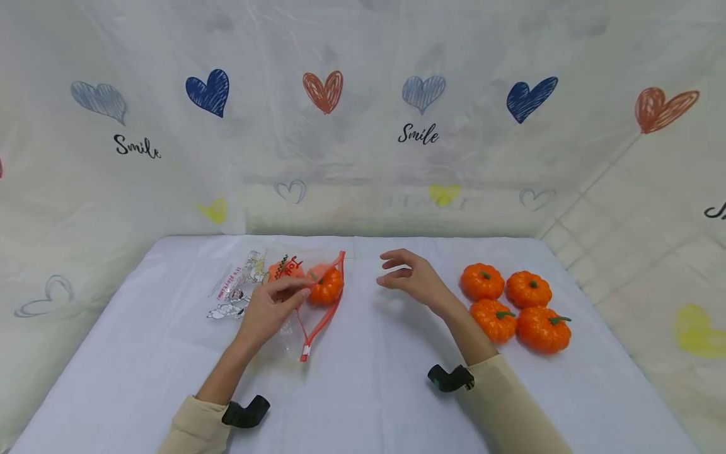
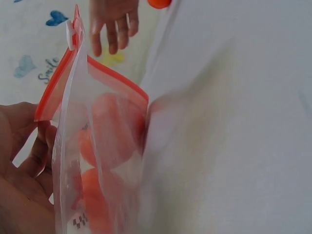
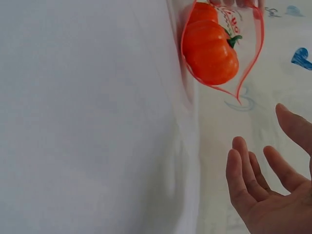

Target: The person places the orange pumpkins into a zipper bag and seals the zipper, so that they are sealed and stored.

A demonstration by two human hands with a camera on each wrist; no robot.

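A clear plastic zip bag [image 1: 292, 328] with a red zip edge lies on the table, its mouth spread open toward the right. My left hand [image 1: 275, 309] pinches the upper edge of that mouth between thumb and fingers. Inside the bag sit two small orange pumpkins; the nearer pumpkin [image 1: 327, 289] is just within the mouth, and the other pumpkin [image 3: 204, 13] lies deeper, partly hidden by print. To the right of the bag, my right hand [image 1: 413, 277] hovers above the table with fingers loosely bent and nothing in them.
Several more orange pumpkins stand in a cluster at the right of the table: one at the back left [image 1: 482, 281], a larger one at the front right [image 1: 544, 330]. White cloth covers the table [image 1: 374, 391]. Behind it hangs a pale sheet [image 1: 363, 157] printed with hearts.
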